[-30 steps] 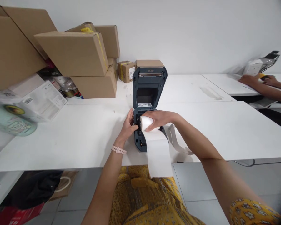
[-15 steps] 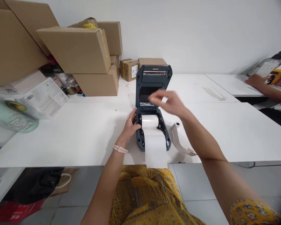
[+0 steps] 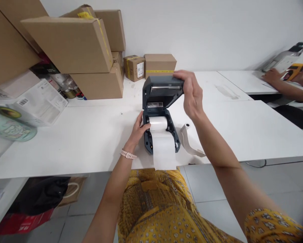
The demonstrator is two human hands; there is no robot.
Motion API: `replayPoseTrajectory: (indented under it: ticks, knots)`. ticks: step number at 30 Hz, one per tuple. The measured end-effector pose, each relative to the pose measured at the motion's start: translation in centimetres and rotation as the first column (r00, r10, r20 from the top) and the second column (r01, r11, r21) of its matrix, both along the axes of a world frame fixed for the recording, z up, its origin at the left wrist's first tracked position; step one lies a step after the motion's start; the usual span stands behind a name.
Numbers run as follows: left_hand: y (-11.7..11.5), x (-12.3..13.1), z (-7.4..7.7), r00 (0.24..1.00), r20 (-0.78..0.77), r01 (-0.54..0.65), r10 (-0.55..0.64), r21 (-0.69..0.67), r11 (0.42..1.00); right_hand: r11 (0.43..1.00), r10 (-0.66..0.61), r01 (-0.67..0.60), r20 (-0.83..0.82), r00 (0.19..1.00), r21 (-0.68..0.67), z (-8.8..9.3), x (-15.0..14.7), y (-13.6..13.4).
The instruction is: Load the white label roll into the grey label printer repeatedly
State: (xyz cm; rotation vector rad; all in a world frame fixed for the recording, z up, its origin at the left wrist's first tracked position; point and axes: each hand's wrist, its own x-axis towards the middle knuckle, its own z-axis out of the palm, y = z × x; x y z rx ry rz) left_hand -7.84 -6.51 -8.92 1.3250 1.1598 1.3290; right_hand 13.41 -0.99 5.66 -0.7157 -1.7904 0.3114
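Observation:
A dark grey label printer (image 3: 147, 144) stands on the white table, with its lid (image 3: 163, 80) tilted partway up. My right hand (image 3: 193, 96) grips the lid's upper right edge, fingers over its top. Around the left side of the printer body is my left hand (image 3: 138, 132), its thumb over the rim beside the paper roll. That white paper roll (image 3: 158, 123) sits inside the printer. From it a paper strip (image 3: 164, 152) runs forward over the printer's front and past the table edge. A small loose roll with a curled strip (image 3: 185, 135) lies right of the printer.
Cardboard boxes (image 3: 70, 47) are stacked at the back left, and two smaller ones, including a taped box (image 3: 160, 63), stand behind the printer. A green bottle (image 3: 17, 126) and a white carton (image 3: 43, 104) are on the left. At far right, another person's hands (image 3: 272, 75) hold a yellow item (image 3: 295, 71).
My right hand has gone from in front of the raised lid to its upper edge, and the lid has tipped forward and down. My left hand still holds the printer's side.

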Motion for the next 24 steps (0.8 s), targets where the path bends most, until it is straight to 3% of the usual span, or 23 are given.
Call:
replayPoseTrajectory:
  ticks: [4,5,9,12,15,17,24]
  knots:
    - [-3.3,2.3,2.4,0.937,-0.235,-0.233,0.256,0.121,0.965,0.999,-0.004,0.003,0.028,1.000,0.045,-3.4,1.1,-3.9]
    - [-4.3,3.1,3.0,0.921,-0.278,-0.230,0.273,0.178,0.957,0.999,-0.001,-0.001,0.044,0.999,0.046,-4.0,1.2,-4.2]
    - [-6.6,5.3,4.6,0.842,-0.538,0.114,0.041,0.251,0.961,0.997,-0.009,0.003,0.071,0.997,0.075,-4.9,1.4,-4.0]
    - [-7.0,5.4,4.6,0.613,-0.788,0.311,-0.058,0.173,0.935,0.987,-0.020,0.008,0.074,0.997,0.158,-4.6,1.3,-3.1]
    - [-7.2,4.6,4.4,0.338,-0.941,0.406,-0.031,0.116,0.906,0.970,-0.005,-0.011,0.065,0.998,0.242,-4.5,1.3,-2.6]
    - [-7.4,4.5,4.2,0.252,-0.968,0.438,0.012,0.125,0.890,0.970,-0.008,-0.009,0.069,0.998,0.243,-4.7,1.3,-2.6]
    - [-8.0,6.6,2.9,0.231,-0.970,0.358,0.079,0.161,0.920,0.971,-0.007,-0.004,0.046,0.999,0.240,-5.6,1.3,-3.1]
